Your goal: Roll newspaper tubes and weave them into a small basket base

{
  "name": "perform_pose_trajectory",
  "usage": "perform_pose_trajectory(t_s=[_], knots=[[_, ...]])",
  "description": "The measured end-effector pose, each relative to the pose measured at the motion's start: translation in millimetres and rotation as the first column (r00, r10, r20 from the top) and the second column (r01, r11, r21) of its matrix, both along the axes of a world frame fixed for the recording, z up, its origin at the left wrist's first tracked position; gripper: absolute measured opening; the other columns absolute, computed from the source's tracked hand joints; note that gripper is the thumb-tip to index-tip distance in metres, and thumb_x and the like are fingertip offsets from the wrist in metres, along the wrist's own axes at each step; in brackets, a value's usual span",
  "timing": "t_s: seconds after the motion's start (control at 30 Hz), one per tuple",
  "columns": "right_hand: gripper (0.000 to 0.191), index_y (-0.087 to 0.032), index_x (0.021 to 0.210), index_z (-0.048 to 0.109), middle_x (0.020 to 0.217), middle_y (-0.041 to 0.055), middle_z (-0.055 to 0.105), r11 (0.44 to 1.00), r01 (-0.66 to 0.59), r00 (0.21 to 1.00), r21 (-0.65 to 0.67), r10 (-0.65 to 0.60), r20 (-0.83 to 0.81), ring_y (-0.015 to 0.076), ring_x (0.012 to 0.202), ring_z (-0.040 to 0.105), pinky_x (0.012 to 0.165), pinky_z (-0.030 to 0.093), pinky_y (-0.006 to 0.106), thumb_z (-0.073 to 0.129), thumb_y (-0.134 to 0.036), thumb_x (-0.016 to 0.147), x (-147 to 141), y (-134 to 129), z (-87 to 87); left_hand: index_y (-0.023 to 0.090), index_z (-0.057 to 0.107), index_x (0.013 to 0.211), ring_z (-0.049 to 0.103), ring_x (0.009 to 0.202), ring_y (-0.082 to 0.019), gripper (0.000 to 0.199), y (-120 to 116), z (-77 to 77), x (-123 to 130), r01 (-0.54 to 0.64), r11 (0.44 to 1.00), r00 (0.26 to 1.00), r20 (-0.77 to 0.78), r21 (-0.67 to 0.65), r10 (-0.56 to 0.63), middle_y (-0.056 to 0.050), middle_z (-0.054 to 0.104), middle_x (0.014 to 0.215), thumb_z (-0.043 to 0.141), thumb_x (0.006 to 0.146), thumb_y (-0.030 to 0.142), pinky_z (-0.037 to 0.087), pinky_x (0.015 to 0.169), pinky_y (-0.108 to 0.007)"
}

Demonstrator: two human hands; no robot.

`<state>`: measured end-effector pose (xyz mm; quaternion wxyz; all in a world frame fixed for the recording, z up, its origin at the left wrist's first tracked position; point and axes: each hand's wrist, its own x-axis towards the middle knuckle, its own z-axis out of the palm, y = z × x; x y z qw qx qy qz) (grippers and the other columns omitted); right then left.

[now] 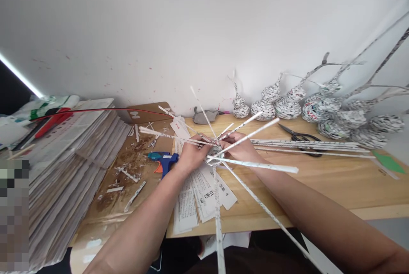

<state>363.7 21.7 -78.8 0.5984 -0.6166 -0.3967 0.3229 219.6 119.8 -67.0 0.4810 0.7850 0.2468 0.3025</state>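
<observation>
A small round weaving of rolled newspaper (214,155) is held between my hands, with several paper rods (271,165) spreading out from it in all directions. My left hand (195,153) grips its left side, fingers closed. On the right side, my right hand (237,146) pinches the weaving near the bases of the rods, its fingers partly hidden by them. Printed newspaper strips (207,193) lie fanned on the wooden table (319,184) beneath. More thin paper rods (303,143) rest on the table to the right, passing behind my right hand.
Left of my hands are a blue glue gun (166,162), paper scraps (128,174) and a tall newspaper stack (86,154). Black scissors (300,137) lie at the right. Woven gourd shapes (287,105) line the wall, near a grey object (204,116) and a green piece (388,162).
</observation>
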Motion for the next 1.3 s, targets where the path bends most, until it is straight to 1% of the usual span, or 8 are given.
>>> perform_pose_trajectory(t_s=[0.07,0.23,0.3,0.47,0.6,0.9,1.07,1.3], knots=[[0.018,-0.017,0.077,0.065,0.074,0.0047,0.07,1.0,0.004,0.996,-0.001,-0.004,0.085,0.0172,0.064,0.064,0.054,0.048,0.026,0.071,-0.033,0.07,0.7,-1.1,-1.3,0.017,0.065,0.076,0.062,0.068,-0.016,0.003,-1.4,0.7,0.6,-0.005,1.0,1.0,0.011,0.016,0.004,-0.001,0.068,0.072,0.062,0.075,0.02,0.047,0.065,-0.026],[0.021,-0.019,0.064,0.054,0.054,-0.0023,0.054,0.988,0.117,0.963,0.1,-0.138,0.231,0.0111,0.048,0.05,0.044,0.035,0.023,0.067,-0.033,0.074,-10.1,-4.3,4.0,0.018,0.063,0.073,0.06,0.065,-0.015,0.003,-3.8,-0.2,1.6,-0.04,0.998,0.999,0.013,0.051,0.039,0.0,0.066,0.069,0.06,0.075,0.017,0.045,0.063,-0.025],[0.022,-0.019,0.064,0.052,0.052,-0.0036,0.051,0.985,0.126,0.965,0.121,-0.15,0.217,0.0102,0.046,0.047,0.043,0.033,0.023,0.067,-0.032,0.074,-12.7,-4.8,5.7,0.018,0.062,0.074,0.059,0.065,-0.014,0.004,-4.1,-1.3,1.7,-0.038,0.998,0.999,0.023,0.053,0.036,0.0,0.066,0.069,0.06,0.076,0.018,0.045,0.062,-0.025],[0.019,-0.018,0.071,0.061,0.068,0.0033,0.063,0.998,0.009,0.988,0.068,-0.019,0.151,0.0173,0.06,0.059,0.052,0.045,0.029,0.072,-0.033,0.07,-8.1,-4.7,6.2,0.018,0.06,0.069,0.057,0.062,-0.013,0.008,-3.5,-3.9,1.9,-0.024,0.997,1.0,0.013,0.067,0.023,0.001,0.063,0.065,0.061,0.077,0.02,0.043,0.059,-0.024],[0.018,-0.018,0.071,0.064,0.07,0.0057,0.065,0.998,0.008,0.987,0.055,-0.017,0.157,0.0199,0.064,0.062,0.055,0.047,0.033,0.073,-0.034,0.071,-7.4,-5.1,5.7,0.018,0.057,0.066,0.055,0.058,-0.012,0.013,-4.3,-5.3,1.9,0.003,1.0,0.999,0.04,0.015,-0.003,0.002,0.061,0.061,0.06,0.078,0.022,0.042,0.057,-0.023],[0.017,-0.017,0.068,0.065,0.063,0.0016,0.064,0.998,0.059,0.998,0.02,-0.059,0.013,0.0143,0.055,0.058,0.05,0.044,0.026,0.073,-0.032,0.067,-12.4,-3.5,6.7,0.017,0.062,0.073,0.058,0.062,-0.015,0.011,-6.0,-8.7,4.5,-0.038,0.996,0.998,0.051,-0.085,0.043,-0.001,0.065,0.067,0.063,0.075,0.027,0.045,0.059,-0.026],[0.023,-0.014,0.071,0.066,0.06,0.0009,0.062,0.998,0.055,0.98,0.019,-0.05,-0.194,0.0125,0.051,0.055,0.046,0.043,0.026,0.073,-0.036,0.068,-12.6,-1.0,4.2,0.017,0.063,0.074,0.06,0.067,-0.015,0.009,-3.7,-5.8,3.8,-0.067,0.998,0.996,0.05,0.0,0.067,-0.001,0.066,0.071,0.061,0.077,0.025,0.046,0.066,-0.027],[0.03,-0.015,0.07,0.066,0.065,0.0047,0.066,0.996,0.085,0.989,0.02,-0.082,-0.122,0.0163,0.057,0.06,0.048,0.047,0.028,0.078,-0.042,0.064,-15.1,-2.2,4.3,0.019,0.057,0.071,0.054,0.059,-0.012,0.013,-8.8,-5.3,3.9,-0.03,0.999,0.995,0.095,-0.037,0.034,0.002,0.059,0.063,0.061,0.079,0.029,0.042,0.057,-0.023]])
